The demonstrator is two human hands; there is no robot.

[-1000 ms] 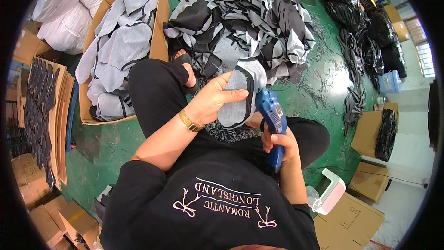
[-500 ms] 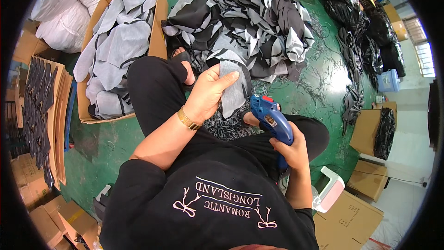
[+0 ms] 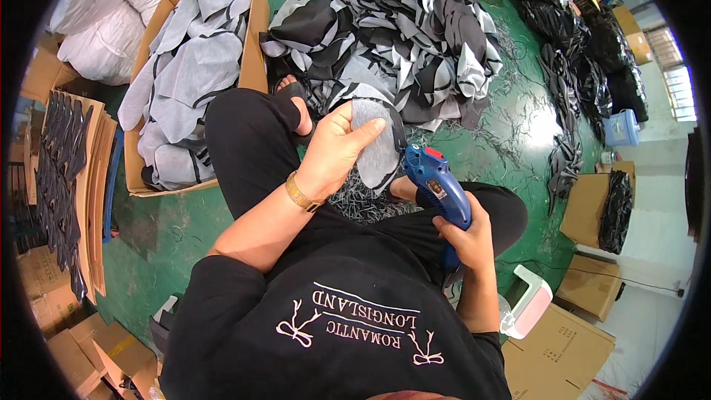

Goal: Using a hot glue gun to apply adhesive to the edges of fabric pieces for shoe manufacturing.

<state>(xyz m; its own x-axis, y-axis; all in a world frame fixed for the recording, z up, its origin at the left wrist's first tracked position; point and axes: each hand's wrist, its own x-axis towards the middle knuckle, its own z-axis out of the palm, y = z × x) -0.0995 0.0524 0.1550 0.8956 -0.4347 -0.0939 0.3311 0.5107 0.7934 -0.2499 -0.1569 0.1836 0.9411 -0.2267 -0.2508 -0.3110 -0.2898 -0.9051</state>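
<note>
Between the thumb and fingers of my left hand [image 3: 337, 147] is a grey fabric piece [image 3: 376, 150] with a black edge strip, its rounded lower end hanging free. My right hand [image 3: 471, 235] is wrapped round the handle of a blue handheld power cutter [image 3: 438, 181] with a red button on top. The cutter's front end meets the black right edge of the fabric piece; its blade is too small to make out. Beyond my hands lies a large heap of grey and black fabric pieces [image 3: 400, 37] on the green floor. Thin trimmings [image 3: 363, 204] are scattered below the held piece.
A cardboard box [image 3: 255, 44] full of similar pieces stands at the left, beside white sacks [image 3: 104, 37]. Black bags [image 3: 592, 59] line the right side. A pink and white stool [image 3: 532, 304] stands near my right elbow. My bent legs frame the work.
The cutter has moved slightly up, bringing its front end against the fabric's edge. The lower end of the fabric piece has swung a little to the right.
</note>
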